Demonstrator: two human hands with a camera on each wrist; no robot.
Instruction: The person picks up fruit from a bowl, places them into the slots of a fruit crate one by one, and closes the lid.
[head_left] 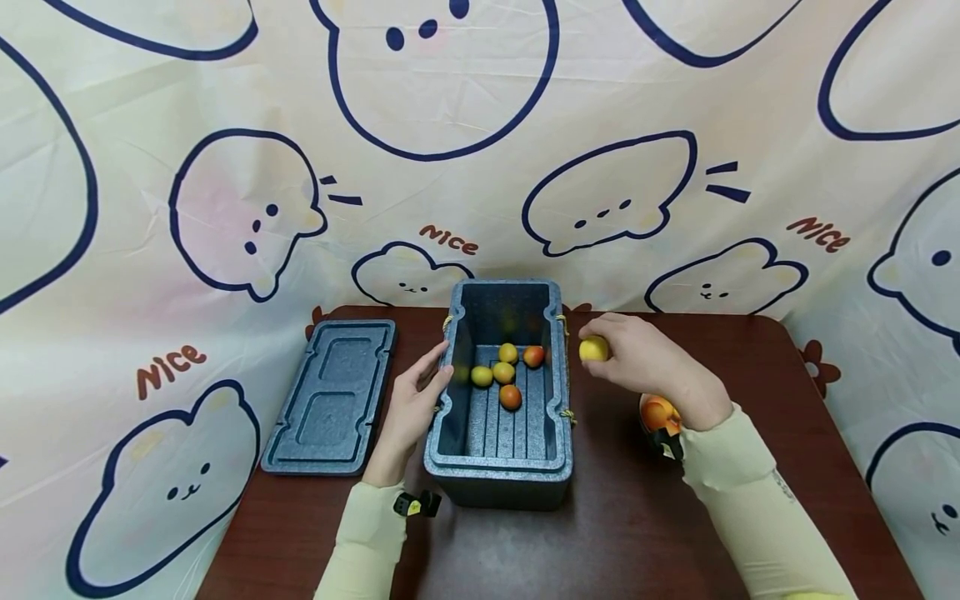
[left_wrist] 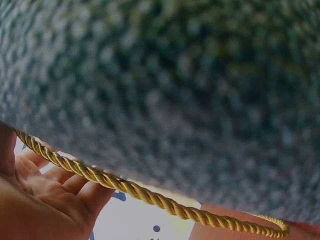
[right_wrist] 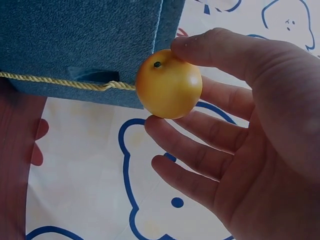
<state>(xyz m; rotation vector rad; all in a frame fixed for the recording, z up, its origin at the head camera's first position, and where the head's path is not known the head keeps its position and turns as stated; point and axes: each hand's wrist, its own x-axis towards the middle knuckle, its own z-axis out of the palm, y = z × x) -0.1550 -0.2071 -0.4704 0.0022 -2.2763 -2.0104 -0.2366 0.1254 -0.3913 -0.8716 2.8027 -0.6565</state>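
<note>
A small yellow fruit [head_left: 594, 349] with a dark green stem nub is pinched between the thumb and fingers of my right hand [head_left: 652, 358], just outside the right wall of a blue-grey foam box [head_left: 495, 471]. In the right wrist view the same yellow fruit [right_wrist: 169, 85] appears against the box's side and its gold rope. My left hand [head_left: 405, 408] rests along the box's left side, fingers extended. The left wrist view has that hand's palm [left_wrist: 55, 200] beside a twisted gold rope [left_wrist: 150, 198]. Inside the box lie three yellow fruits [head_left: 482, 377] and two orange-red fruits [head_left: 510, 397].
A blue-grey lid [head_left: 330, 400] lies flat on the brown table [head_left: 510, 550], left of the box. Orange fruits [head_left: 658, 412] sit in a container under my right wrist, mostly hidden. A cartoon-printed cloth [head_left: 480, 200] hangs right behind the table.
</note>
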